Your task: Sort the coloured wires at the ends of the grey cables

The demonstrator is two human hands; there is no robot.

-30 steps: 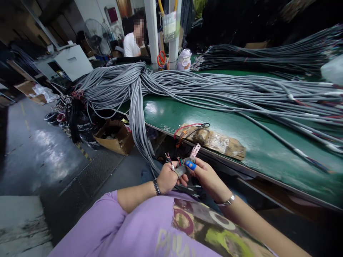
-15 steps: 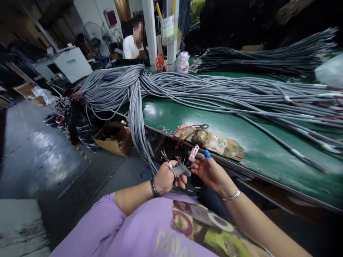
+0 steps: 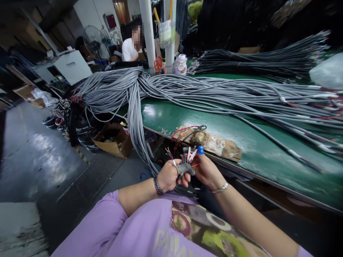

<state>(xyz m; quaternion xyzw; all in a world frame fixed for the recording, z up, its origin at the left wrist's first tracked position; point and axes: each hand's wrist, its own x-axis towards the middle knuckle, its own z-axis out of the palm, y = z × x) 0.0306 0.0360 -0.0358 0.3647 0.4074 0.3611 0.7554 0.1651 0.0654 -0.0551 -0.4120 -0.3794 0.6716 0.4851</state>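
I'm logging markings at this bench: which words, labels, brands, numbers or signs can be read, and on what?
"P", apparently the first letter on the purple shirt; the rest is unclear.
Hanging container: label too small to read.
Lidded jar: print too blurred.
Green table: pale scrawl, unreadable.

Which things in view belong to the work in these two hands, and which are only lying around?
Likely in use:
- thin coloured wires, in the left hand
- pink clip-like piece, in the right hand
- hanging grey cables

Apparently just lying about:
- brown cardboard box
- lilac lidded container
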